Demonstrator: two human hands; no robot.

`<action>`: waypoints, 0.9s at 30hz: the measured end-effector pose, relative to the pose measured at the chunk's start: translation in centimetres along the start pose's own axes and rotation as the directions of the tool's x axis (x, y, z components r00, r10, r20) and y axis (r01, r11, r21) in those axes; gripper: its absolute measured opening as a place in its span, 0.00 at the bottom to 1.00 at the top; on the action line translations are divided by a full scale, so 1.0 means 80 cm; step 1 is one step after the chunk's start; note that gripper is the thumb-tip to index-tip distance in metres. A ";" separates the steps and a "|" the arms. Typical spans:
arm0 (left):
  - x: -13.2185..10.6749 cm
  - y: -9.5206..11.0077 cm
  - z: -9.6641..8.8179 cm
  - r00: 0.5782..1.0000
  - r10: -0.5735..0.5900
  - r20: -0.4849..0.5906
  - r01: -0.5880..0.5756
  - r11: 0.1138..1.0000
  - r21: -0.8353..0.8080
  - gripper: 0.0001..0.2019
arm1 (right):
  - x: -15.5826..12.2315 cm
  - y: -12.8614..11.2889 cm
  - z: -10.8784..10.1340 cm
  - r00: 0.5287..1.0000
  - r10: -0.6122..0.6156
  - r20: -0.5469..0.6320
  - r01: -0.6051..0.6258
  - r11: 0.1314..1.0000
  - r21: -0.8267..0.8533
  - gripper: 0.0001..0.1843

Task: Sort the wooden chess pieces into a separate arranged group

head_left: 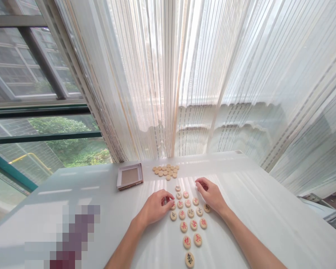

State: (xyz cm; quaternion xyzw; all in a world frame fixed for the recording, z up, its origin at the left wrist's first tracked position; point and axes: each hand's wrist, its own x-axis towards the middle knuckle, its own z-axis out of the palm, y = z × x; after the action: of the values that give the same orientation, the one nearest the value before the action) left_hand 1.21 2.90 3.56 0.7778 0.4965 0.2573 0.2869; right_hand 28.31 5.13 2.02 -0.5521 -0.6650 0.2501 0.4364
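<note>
while the left hand (156,206) pinches a chess piece (173,206), the right hand (212,195) rests half-curled, holding nothing.

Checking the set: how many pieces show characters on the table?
18 face-up pieces, in rows between left hand and right hand: 1, 2, 4, 5, 3, 2, 1, far to near. Hands may hide more.

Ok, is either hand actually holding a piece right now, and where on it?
The left hand appears to pinch a round wooden piece by its rim, at the rows' left edge. The right hand has curled fingers, with nothing visible in it.
</note>
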 end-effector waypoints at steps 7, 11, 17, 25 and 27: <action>0.004 -0.005 -0.005 0.999 0.020 -0.043 -0.023 0.997 -0.073 0.14 | 0.000 -0.001 0.000 1.000 -0.007 -0.003 0.007 1.000 0.001 0.14; 0.018 -0.018 -0.009 0.988 0.057 -0.147 -0.058 0.998 -0.001 0.13 | 0.001 0.000 0.001 1.000 -0.013 -0.007 0.013 1.000 0.002 0.14; 0.054 -0.029 -0.011 0.959 0.111 -0.261 -0.072 0.985 0.157 0.14 | 0.001 -0.002 0.001 1.000 -0.023 -0.009 0.023 1.000 0.004 0.15; 0.072 -0.028 -0.002 0.949 0.178 -0.261 -0.082 0.937 0.338 0.12 | 0.001 0.000 0.003 1.000 -0.030 -0.008 0.030 1.000 -0.002 0.15; 0.071 -0.029 0.000 0.947 0.174 -0.271 -0.069 0.931 0.359 0.11 | 0.001 0.000 0.003 0.999 -0.031 -0.008 0.031 1.000 -0.003 0.15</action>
State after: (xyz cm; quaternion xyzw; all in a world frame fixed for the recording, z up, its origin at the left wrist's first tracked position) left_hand 1.88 8.88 2.62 0.7976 0.5217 0.2983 0.0514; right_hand 28.09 5.25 1.92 -0.5434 -0.6722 0.2399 0.4419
